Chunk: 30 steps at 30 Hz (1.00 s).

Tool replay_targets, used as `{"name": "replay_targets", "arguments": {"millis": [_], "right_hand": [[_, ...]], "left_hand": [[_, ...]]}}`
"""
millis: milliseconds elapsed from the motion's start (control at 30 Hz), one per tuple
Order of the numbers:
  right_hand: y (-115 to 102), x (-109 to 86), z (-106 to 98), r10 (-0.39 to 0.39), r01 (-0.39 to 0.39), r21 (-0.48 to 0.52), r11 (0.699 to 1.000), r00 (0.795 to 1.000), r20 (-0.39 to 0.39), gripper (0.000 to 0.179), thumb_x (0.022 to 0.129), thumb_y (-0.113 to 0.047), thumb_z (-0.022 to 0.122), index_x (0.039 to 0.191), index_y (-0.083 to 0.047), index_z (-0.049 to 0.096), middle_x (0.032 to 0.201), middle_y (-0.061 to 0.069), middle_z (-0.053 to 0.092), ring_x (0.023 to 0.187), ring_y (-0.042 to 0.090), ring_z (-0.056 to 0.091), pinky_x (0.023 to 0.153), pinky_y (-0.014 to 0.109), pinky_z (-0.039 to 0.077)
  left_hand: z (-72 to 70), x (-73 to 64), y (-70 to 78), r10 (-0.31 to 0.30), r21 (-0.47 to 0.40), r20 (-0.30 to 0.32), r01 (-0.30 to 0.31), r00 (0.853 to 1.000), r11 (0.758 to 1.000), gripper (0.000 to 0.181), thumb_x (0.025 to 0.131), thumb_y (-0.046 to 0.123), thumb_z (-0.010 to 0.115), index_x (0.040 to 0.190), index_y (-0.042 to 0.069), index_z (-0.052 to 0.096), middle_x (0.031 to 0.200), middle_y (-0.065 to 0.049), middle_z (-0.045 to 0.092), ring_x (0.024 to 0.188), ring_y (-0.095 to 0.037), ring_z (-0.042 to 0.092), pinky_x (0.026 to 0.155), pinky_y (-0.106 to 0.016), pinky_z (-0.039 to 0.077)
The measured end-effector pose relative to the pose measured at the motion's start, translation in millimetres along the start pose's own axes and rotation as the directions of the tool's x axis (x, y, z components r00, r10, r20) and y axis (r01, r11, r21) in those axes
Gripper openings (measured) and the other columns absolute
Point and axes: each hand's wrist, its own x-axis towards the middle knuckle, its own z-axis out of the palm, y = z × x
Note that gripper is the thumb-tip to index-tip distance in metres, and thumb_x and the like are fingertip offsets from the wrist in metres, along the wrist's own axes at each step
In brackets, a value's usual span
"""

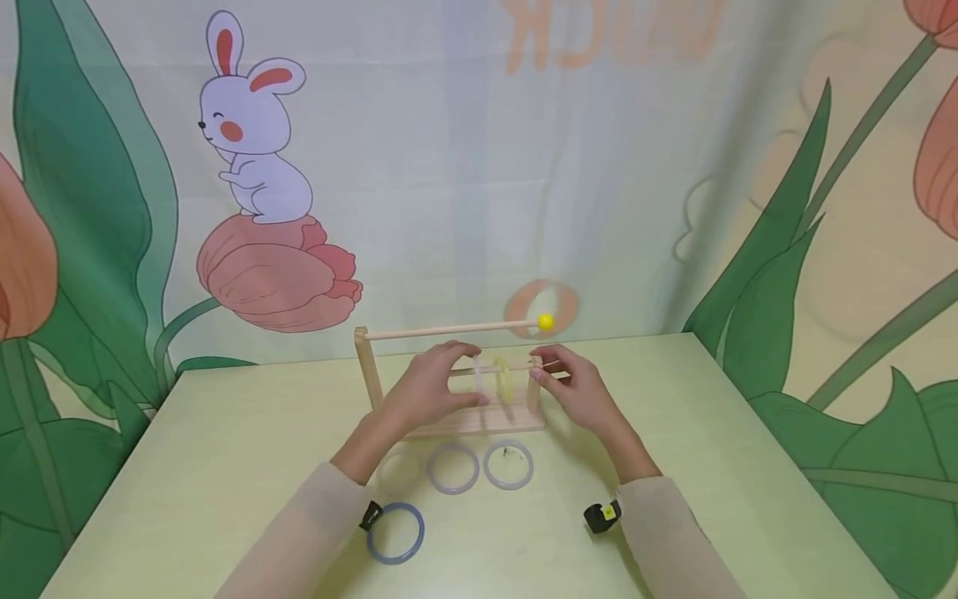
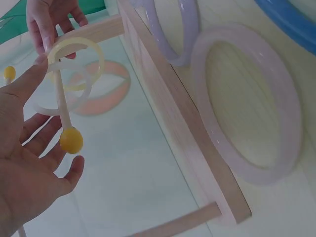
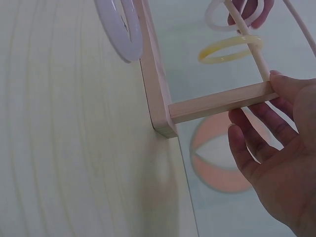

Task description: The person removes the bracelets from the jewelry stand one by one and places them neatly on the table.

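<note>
My left hand (image 1: 427, 389) holds a whitish translucent bangle (image 2: 89, 88) between thumb and fingers. The bangle is around the lower rod (image 2: 62, 98) of a wooden stand (image 1: 479, 424), on the side of the rod's yellow ball end (image 2: 71, 140). Closer to the right post hangs a pale yellow bangle (image 3: 205, 55) on the same rod. At the top of the right post (image 3: 222, 102), my right hand (image 1: 584, 395) grips the wood with thumb and fingers. The upper rod (image 1: 449, 330) carries only a yellow ball (image 1: 545, 321) at its tip.
Two pale lilac bangles (image 1: 452, 492) lie in front of the stand, and a faint pale ring (image 2: 247, 98) is beside them. A blue bangle (image 1: 395, 561) lies nearer, by my left sleeve (image 1: 314, 516). Behind the table (image 1: 239, 474) hangs a printed curtain (image 1: 419, 166).
</note>
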Motion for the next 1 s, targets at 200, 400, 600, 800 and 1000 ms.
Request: {"name": "replay_targets", "arguments": {"millis": [200,400,600,800,1000], "right_hand": [[20,5.7,3,-0.005,0.005,-0.006,1.0,1.0,-0.009,0.031,0.099,-0.018,0.064,0.127,-0.008,0.061,0.122,0.016,0.065,0.109,0.034,0.062,0.087,0.049,0.055],[40,10.3,5,-0.001,0.001,-0.019,1.0,1.0,-0.02,0.033,0.098,-0.031,0.064,0.127,-0.017,0.062,0.121,0.005,0.066,0.109,0.025,0.062,0.088,0.047,0.054],[41,8.6,8,0.002,-0.002,-0.015,1.0,1.0,-0.019,0.036,0.097,-0.036,0.065,0.127,-0.017,0.062,0.118,0.002,0.067,0.108,0.022,0.063,0.088,0.045,0.055],[41,8.0,10,-0.005,0.005,0.009,1.0,1.0,-0.016,0.038,0.097,-0.032,0.065,0.129,-0.012,0.061,0.121,0.008,0.066,0.11,0.028,0.062,0.088,0.05,0.054],[36,9.0,9,0.008,-0.008,-0.012,1.0,1.0,-0.021,0.032,0.098,-0.023,0.064,0.127,-0.009,0.061,0.118,0.012,0.066,0.109,0.032,0.062,0.087,0.051,0.054]], "left_hand": [[-5.7,-12.9,-8.5,-0.025,-0.024,0.007,0.025,1.0,0.999,0.07,0.081,0.045,0.081,0.138,0.013,0.055,0.133,-0.001,0.059,0.114,-0.021,0.059,0.097,-0.039,0.05],[-6.3,-23.0,-17.9,-0.055,-0.013,-0.011,0.055,0.998,0.998,0.071,0.081,0.043,0.081,0.139,0.012,0.054,0.128,0.0,0.058,0.107,-0.018,0.058,0.093,-0.038,0.051],[-10.0,-31.6,-24.3,-0.076,-0.074,-0.012,0.075,0.997,0.994,0.07,0.082,0.036,0.082,0.139,0.009,0.052,0.133,-0.004,0.057,0.113,-0.019,0.06,0.095,-0.038,0.052],[-15.1,-41.0,-30.9,-0.103,-0.153,-0.004,0.102,0.995,0.983,0.069,0.082,0.031,0.083,0.139,0.008,0.051,0.136,-0.007,0.055,0.12,-0.027,0.061,0.095,-0.045,0.053],[-17.2,-46.0,-33.4,-0.138,-0.178,0.029,0.141,0.99,0.974,0.069,0.081,0.03,0.084,0.139,0.008,0.052,0.136,-0.007,0.056,0.121,-0.029,0.06,0.096,-0.047,0.052]]}}
